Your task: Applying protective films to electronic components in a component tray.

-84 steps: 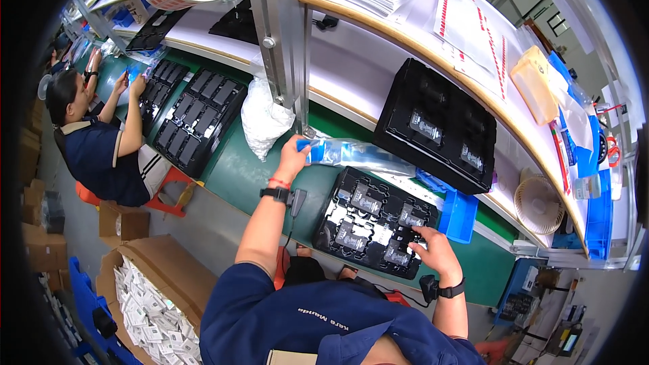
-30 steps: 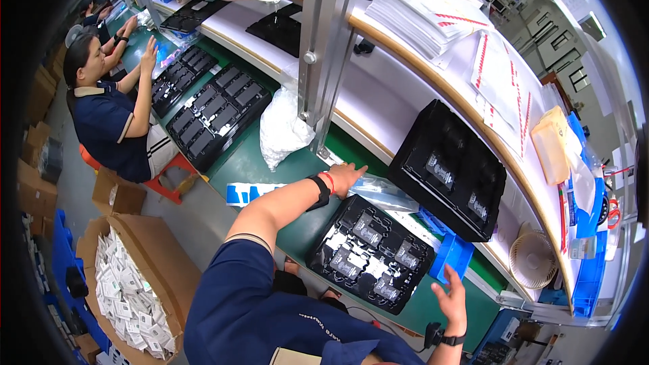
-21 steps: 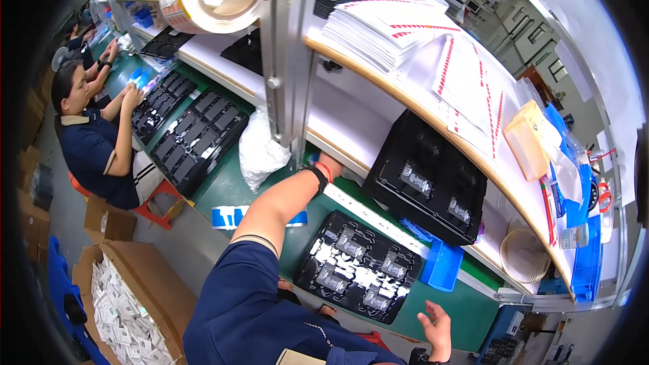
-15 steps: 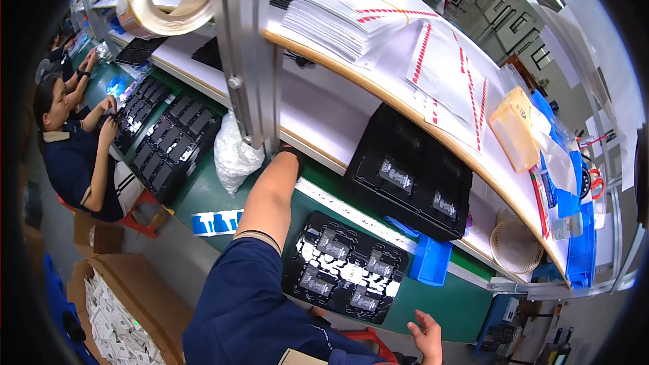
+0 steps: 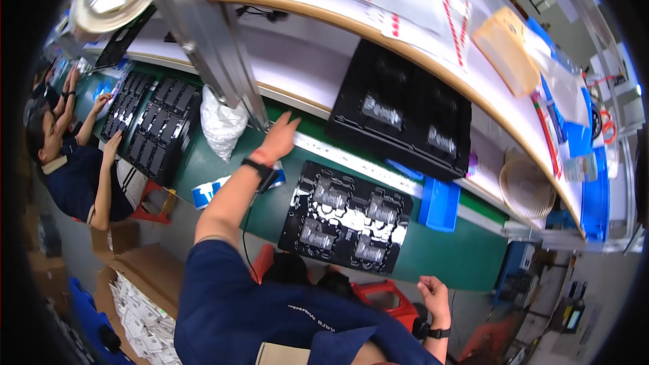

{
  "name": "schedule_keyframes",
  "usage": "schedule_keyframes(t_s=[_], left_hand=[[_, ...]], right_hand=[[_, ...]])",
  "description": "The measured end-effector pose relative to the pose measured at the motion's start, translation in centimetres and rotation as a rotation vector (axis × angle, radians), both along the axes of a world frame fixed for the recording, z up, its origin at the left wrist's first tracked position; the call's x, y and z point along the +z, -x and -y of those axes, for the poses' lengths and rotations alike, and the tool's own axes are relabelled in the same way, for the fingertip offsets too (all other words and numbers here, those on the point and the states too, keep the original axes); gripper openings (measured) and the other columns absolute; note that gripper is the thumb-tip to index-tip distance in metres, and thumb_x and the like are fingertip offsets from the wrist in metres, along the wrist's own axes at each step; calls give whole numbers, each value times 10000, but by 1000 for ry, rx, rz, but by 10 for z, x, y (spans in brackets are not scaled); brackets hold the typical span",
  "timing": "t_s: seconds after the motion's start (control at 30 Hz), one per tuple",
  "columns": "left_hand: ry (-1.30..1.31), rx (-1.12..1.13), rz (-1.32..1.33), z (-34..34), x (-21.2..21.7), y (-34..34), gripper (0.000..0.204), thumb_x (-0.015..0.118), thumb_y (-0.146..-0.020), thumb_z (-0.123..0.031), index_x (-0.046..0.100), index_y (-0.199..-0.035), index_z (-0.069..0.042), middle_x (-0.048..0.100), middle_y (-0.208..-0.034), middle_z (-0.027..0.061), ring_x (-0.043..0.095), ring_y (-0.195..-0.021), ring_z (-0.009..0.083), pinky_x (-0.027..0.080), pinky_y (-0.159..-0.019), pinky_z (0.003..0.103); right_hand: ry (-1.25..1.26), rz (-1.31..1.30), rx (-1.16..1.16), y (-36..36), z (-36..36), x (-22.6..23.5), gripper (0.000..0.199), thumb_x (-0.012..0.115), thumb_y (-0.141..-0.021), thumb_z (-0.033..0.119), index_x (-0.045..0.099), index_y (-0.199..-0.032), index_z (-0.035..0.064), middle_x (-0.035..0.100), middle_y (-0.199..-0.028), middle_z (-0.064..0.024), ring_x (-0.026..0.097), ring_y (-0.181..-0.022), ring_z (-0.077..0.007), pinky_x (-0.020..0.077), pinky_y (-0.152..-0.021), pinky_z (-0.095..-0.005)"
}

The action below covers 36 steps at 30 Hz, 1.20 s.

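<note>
Reaching left hand (image 5: 278, 139): a little left of the frame's centre, above the rear of the green table (image 5: 449, 253), near the foot of the metal post (image 5: 203, 47); fingers stretched out and apparently released, though I cannot tell whether the tips touch anything.
Right hand (image 5: 434, 297): lower right of the frame, past the table's near edge, loosely curled, with no object visible between thumb and fingers.
Black tray (image 5: 353, 220): lower centre, flat on the table between the two hands, well apart from the left, nearer the right.
Dark rectangular parts (image 5: 329, 192): four, one toward each corner of the tray; their fine detail is blurred.
White strip (image 5: 351, 160): running behind the tray, from beside the left hand toward the right of the frame.
Blue bin (image 5: 439, 208): right of centre, just beyond the tray's far right corner.
Black tray stack (image 5: 399, 142): upper right of centre, slanted, overhanging the table's back.
White bag (image 5: 223, 125): left of centre, slumped near the post.
Blue-and-white sheet (image 5: 206, 193): partly covered by the left forearm.
Co-worker (image 5: 78, 182): left edge of the frame, seated, hands by other black trays (image 5: 162, 128).
Cardboard box (image 5: 152, 270): lower left, filled with white packets (image 5: 138, 318).
</note>
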State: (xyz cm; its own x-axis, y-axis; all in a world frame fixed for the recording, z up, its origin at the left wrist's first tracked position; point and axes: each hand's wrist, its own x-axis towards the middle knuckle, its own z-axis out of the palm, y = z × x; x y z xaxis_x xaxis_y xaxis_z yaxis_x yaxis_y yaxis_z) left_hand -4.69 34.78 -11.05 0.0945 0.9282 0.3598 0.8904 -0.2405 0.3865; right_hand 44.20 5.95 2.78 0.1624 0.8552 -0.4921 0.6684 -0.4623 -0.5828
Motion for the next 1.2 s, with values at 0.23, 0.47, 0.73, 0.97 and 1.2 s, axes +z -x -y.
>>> schedule_keyframes(t_s=[0.23,0.47,0.73,0.97,1.2], left_hand=[[869,46,790,216,28,79,189,484,-712,71,655,-683,-5,648,-714,92,608,-632,177,495,-574,307],[1530,247,618,395,0,-2,319,481,-891,-114,598,-1185,-75,592,-1206,82,511,-1149,187,386,-961,309],[1625,141,692,607,-129,-128,393,469,-912,-325,539,-1269,-175,542,-1288,55,507,-1149,220,344,-999,333],[1991,346,679,685,-194,-239,418,554,-808,-349,637,-1075,-38,673,-906,112,614,-724,246,450,-544,396],[1557,170,1510,848,-252,-193,317,640,-776,-201,656,-1041,-27,648,-973,72,578,-800,200,447,-675,339]], right_hand=[[663,-414,-218,-45,97,-106,292,546,-810,-56,594,-1096,-20,645,-990,-89,611,-921,-174,467,-846,-302],[917,-678,-55,-78,138,-204,335,553,-869,36,539,-1202,4,614,-1108,-105,580,-1033,-197,446,-882,-319],[1050,-557,194,-135,141,-212,335,552,-877,67,538,-1208,18,604,-1123,-98,572,-1038,-195,447,-872,-319],[1063,-411,276,-175,125,-198,336,551,-885,94,538,-1214,30,595,-1137,-92,565,-1042,-193,448,-863,-319],[963,-236,256,-168,106,-241,340,528,-903,161,536,-1223,47,573,-1168,-81,556,-1010,-182,467,-778,-304]])
